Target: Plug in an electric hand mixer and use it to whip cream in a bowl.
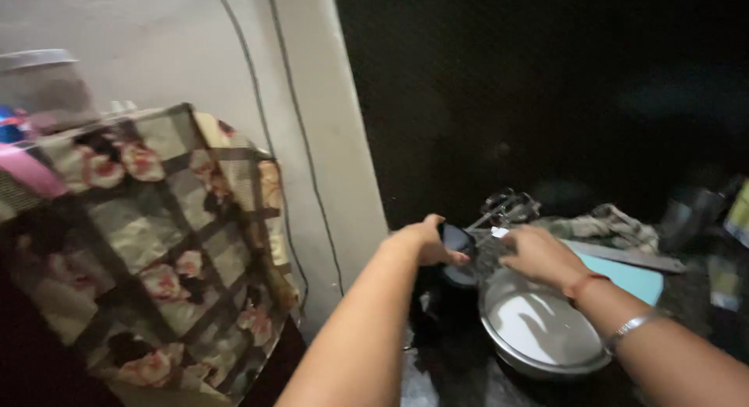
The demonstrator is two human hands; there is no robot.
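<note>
My left hand (425, 239) grips a small dark object (457, 241) with a glossy surface, held just above a dark counter. My right hand (540, 255) reaches over a round steel plate (538, 329), fingers spread downward toward a dark mesh-like thing (490, 255) beside the left hand; whether it touches it is unclear. A red thread and a metal bangle circle the right wrist.
A floral patterned cloth (156, 243) covers a bulky shape at left. Two cables (300, 142) run down the pale wall. Behind the plate lie a teal board (628, 274), a crumpled cloth (608, 223), metal tongs (507, 206) and dim containers (690, 212) at right.
</note>
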